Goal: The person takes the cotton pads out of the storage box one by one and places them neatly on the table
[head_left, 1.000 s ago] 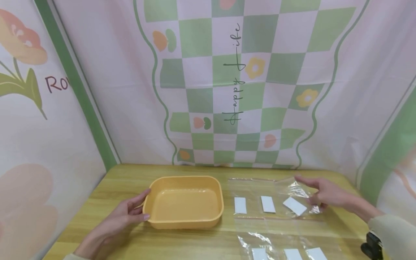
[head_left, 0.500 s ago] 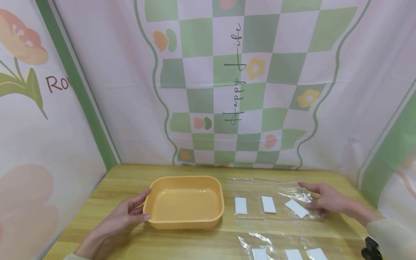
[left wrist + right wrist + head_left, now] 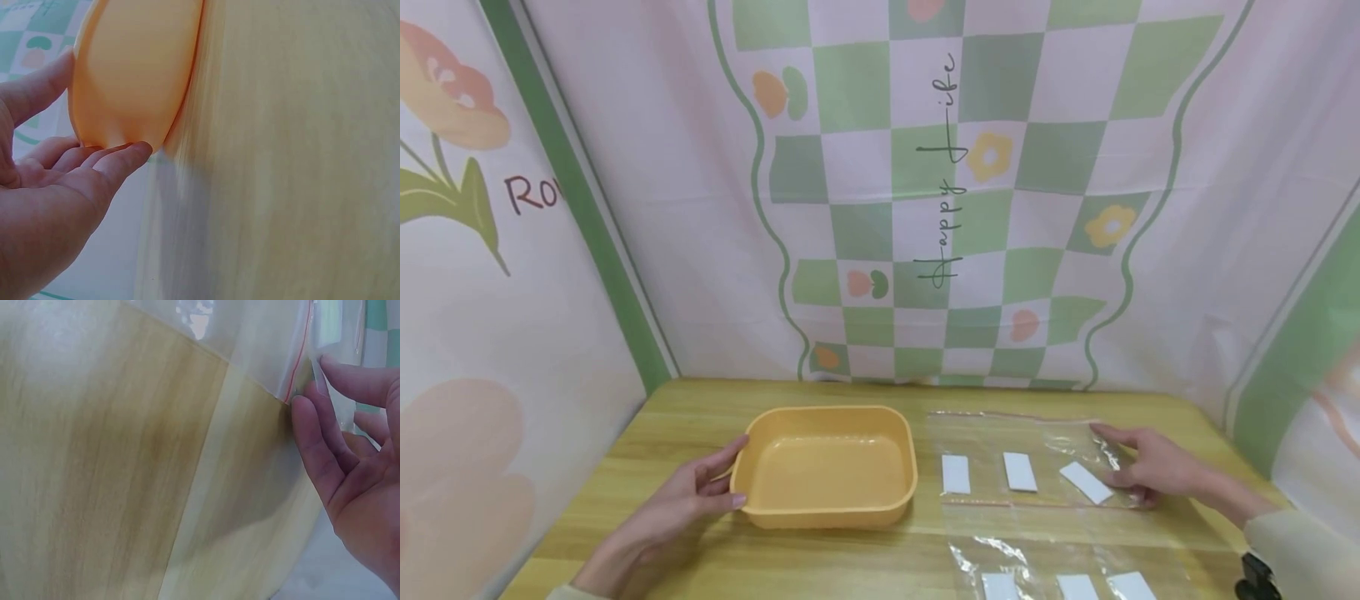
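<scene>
My left hand (image 3: 681, 500) holds the left end of a yellow plastic basin (image 3: 823, 479), thumb and fingers spread along its short side. The left wrist view shows the fingers against the basin's end wall (image 3: 134, 81). At the right, clear zip bags lie flat in a row, each with a white rectangle. My right hand (image 3: 1157, 462) touches the right edge of the rightmost bag (image 3: 1067, 437), whose white rectangle (image 3: 1086, 482) sits slanted. In the right wrist view, fingertips (image 3: 303, 406) meet the bag's corner beside its red zip line (image 3: 300, 350); the fingers are fairly straight and apart.
More clear bags with white rectangles (image 3: 1000, 586) lie at the front right, cut off by the frame. The wooden table (image 3: 700, 408) ends at a printed cloth backdrop (image 3: 925, 250). A black object (image 3: 1257, 575) shows under the right sleeve.
My right hand has moved slightly toward me and right. The rightmost bag's raised corner has come down flatter, and its white rectangle has shifted slightly right. The left hand and basin stay put.
</scene>
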The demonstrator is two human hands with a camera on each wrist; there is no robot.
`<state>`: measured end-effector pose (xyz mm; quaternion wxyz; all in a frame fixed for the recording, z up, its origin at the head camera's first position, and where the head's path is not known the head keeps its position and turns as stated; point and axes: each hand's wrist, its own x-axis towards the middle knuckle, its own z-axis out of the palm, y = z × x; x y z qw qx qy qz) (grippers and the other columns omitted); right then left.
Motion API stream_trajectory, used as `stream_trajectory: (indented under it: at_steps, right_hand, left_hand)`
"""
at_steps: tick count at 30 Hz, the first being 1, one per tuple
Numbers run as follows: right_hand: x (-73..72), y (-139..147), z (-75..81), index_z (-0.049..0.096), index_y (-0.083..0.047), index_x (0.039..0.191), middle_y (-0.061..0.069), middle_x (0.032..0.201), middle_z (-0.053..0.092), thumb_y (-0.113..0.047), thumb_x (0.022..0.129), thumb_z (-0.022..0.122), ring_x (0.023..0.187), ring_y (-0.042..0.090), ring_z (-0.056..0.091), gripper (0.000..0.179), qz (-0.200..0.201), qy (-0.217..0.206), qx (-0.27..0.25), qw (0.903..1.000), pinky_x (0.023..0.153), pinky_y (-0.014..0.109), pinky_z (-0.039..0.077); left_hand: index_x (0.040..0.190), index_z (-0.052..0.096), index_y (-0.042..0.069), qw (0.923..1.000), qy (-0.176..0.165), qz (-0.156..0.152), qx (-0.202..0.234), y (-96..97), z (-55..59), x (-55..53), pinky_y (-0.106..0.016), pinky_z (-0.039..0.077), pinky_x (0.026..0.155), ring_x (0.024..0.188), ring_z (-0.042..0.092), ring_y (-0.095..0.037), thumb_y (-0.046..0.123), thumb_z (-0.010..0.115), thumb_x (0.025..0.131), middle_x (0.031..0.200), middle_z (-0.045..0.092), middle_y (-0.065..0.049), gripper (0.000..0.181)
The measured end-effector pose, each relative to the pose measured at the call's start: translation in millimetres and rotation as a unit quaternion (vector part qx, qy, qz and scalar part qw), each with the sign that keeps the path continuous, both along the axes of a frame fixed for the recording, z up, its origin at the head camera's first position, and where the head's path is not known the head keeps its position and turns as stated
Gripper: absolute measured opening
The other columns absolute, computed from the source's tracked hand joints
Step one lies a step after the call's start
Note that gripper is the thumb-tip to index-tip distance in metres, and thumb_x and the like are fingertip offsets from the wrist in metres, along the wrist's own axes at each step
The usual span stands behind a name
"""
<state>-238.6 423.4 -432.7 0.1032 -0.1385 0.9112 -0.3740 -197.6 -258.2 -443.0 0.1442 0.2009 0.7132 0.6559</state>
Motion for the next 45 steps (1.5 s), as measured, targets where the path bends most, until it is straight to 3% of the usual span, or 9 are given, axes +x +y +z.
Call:
stream_trajectory:
  at_steps: [4,7,10,12,14,22,29,42,45]
  right_hand:
    - [1.4,-0.4,-1.9,0.030,0.015,0.156,0.042,0.091,0.064,-0.013,0.085,0.085,0.045,0.014,0.054,0.094,-0.017,0.022,0.022,0.9994,0.039,0.037,0.055]
    - [2.8,-0.2,-3.0,0.035,0.015,0.154,0.031,0.076,0.066,-0.016,0.085,0.086,0.042,0.012,0.050,0.092,-0.025,0.035,0.040,0.9983,0.037,0.033,0.051]
    - [3.3,2.2,-3.4,0.037,0.016,0.152,0.036,0.086,0.067,-0.018,0.085,0.086,0.042,0.010,0.047,0.090,-0.025,0.062,0.057,0.9962,0.046,0.040,0.058]
    - [4.6,5.1,-2.7,0.041,0.016,0.151,0.046,0.119,0.061,-0.019,0.085,0.087,0.041,0.009,0.045,0.088,-0.030,0.087,0.065,0.9936,0.050,0.038,0.058]
    - [7.6,5.8,-0.5,0.044,0.013,0.150,0.048,0.150,0.034,-0.020,0.085,0.087,0.041,0.008,0.043,0.085,-0.042,0.110,0.067,0.9908,0.049,0.038,0.058]
    - [53.7,-36.8,7.3,0.056,-0.001,0.149,0.039,0.148,0.046,-0.015,0.091,0.083,0.040,0.000,0.038,0.066,-0.014,0.180,0.011,0.9834,0.032,0.028,0.042]
    - [95.0,-74.1,1.9,0.066,-0.025,0.145,-0.029,0.148,0.048,-0.003,0.082,0.087,0.049,-0.011,0.033,0.069,0.054,0.280,-0.026,0.9582,0.037,0.018,0.036]
    - [127.2,-83.8,-10.5,0.062,-0.023,0.149,-0.023,0.151,0.053,0.002,0.087,0.083,0.053,-0.014,0.038,0.070,0.094,0.251,-0.075,0.9605,0.039,0.015,0.037]
    - [128.7,-82.3,-13.8,0.065,-0.023,0.146,-0.025,0.134,0.065,0.003,0.086,0.083,0.052,-0.013,0.039,0.067,0.077,0.252,-0.074,0.9618,0.038,0.015,0.036]
  left_hand:
    - [0.163,0.011,-0.009,1.0000,0.001,-0.004,0.002,-0.6,-1.2,-1.4,-0.030,0.049,0.108,0.146,0.027,-0.057,-0.002,0.070,0.098,0.168,0.006,-0.031,0.088]
    - [0.163,0.011,-0.009,1.0000,0.002,-0.006,0.003,-0.4,-1.7,-2.3,-0.030,0.049,0.108,0.147,0.027,-0.056,-0.001,0.071,0.097,0.167,0.007,-0.031,0.089]
    - [0.163,0.010,-0.009,1.0000,0.001,-0.007,0.002,0.4,-0.8,-2.6,-0.030,0.049,0.108,0.147,0.027,-0.057,0.000,0.071,0.097,0.167,0.007,-0.031,0.089]
    - [0.163,0.010,-0.009,1.0000,0.001,-0.008,0.002,0.9,0.0,-2.9,-0.030,0.049,0.108,0.147,0.027,-0.057,-0.001,0.070,0.098,0.167,0.007,-0.031,0.089]
    - [0.163,0.010,-0.010,0.9999,0.001,-0.011,0.004,1.2,0.3,-3.4,-0.029,0.049,0.108,0.146,0.027,-0.057,-0.002,0.069,0.098,0.167,0.006,-0.031,0.089]
    - [0.163,0.008,-0.010,0.9997,0.004,-0.024,0.009,-0.9,-1.5,-6.3,-0.030,0.049,0.109,0.147,0.025,-0.057,-0.001,0.070,0.097,0.167,0.005,-0.032,0.090]
    - [0.164,0.009,-0.007,0.9998,0.005,-0.021,0.000,-4.4,0.6,-8.0,-0.028,0.047,0.109,0.147,0.025,-0.056,0.001,0.070,0.097,0.168,0.006,-0.030,0.090]
    - [0.163,0.006,-0.010,0.9991,0.023,-0.033,0.012,-8.4,-4.3,-9.7,-0.029,0.048,0.109,0.145,0.022,-0.061,-0.003,0.067,0.099,0.167,0.003,-0.032,0.088]
    - [0.163,0.005,-0.009,0.9995,0.019,-0.022,0.009,-9.1,-1.6,-8.8,-0.027,0.045,0.110,0.148,0.020,-0.057,-0.002,0.065,0.100,0.169,0.001,-0.029,0.088]
